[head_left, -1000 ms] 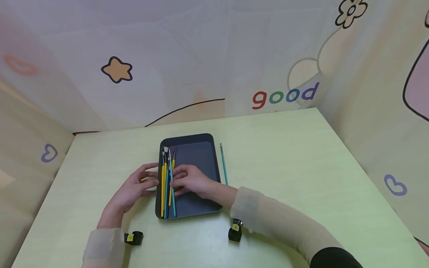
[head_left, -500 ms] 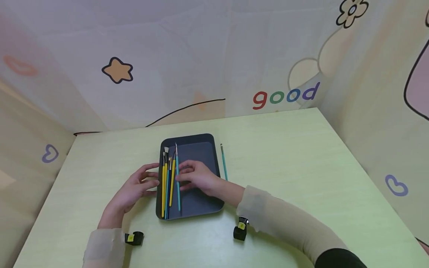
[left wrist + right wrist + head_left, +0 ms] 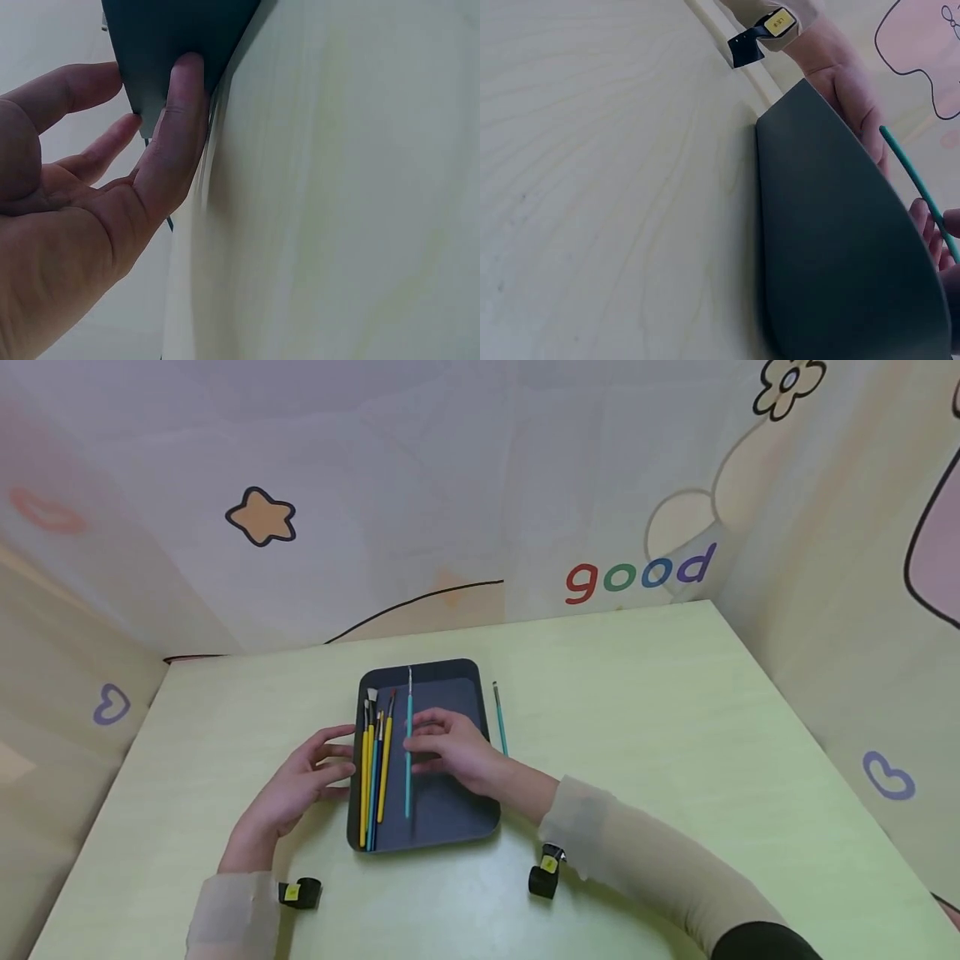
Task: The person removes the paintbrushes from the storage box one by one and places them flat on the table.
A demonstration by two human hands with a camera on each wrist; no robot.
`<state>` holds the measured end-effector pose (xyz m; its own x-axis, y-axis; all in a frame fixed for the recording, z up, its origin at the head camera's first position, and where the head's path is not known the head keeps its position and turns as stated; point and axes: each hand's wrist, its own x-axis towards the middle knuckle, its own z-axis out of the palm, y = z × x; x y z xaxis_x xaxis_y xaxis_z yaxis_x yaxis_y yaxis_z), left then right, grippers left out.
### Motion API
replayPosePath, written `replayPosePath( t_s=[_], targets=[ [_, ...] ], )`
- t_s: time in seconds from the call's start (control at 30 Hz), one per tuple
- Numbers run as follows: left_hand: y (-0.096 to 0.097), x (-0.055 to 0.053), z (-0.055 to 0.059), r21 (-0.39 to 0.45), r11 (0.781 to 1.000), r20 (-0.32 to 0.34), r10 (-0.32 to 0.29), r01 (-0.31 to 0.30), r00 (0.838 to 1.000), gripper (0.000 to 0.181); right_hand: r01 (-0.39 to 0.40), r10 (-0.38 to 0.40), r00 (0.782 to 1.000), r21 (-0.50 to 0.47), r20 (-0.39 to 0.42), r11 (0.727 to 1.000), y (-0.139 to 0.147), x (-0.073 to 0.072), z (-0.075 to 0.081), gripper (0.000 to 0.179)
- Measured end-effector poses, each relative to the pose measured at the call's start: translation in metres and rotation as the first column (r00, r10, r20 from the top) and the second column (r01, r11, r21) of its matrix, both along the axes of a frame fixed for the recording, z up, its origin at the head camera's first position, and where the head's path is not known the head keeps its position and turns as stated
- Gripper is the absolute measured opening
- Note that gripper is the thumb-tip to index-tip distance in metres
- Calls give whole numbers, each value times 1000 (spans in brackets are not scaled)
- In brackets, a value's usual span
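Soft light in head view, sheen on table, faint shadow by left sleeve, wrist views dimmer, tray darkly shaded

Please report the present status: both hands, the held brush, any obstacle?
Right hand pinching teal brush over tray. Left hand touching tray's left side. Other brushes lying left inside tray; no obstacle seen.
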<state>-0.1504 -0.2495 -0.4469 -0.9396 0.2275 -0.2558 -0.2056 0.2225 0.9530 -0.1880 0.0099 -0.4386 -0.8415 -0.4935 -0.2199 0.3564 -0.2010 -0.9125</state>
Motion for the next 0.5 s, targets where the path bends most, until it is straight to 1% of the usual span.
replayPosePath(
  t_s=[0.13,0.3,0.5],
  targets=[
    [0,-1,1,1,1000,-2,-2,2,1000,61,-10,10,1000,-19,-17,1000,5,-2,4,40],
    [0,-1,0,5,1000,-13,-14,14,1000,60,-12,12,999,-4,-37,1000,13,-4,8,41],
    [-1,-1,0,10,1000,-22,-16,17,1000,60,10,-10,999,2,-50,1000,24,-4,10,42]
  ],
)
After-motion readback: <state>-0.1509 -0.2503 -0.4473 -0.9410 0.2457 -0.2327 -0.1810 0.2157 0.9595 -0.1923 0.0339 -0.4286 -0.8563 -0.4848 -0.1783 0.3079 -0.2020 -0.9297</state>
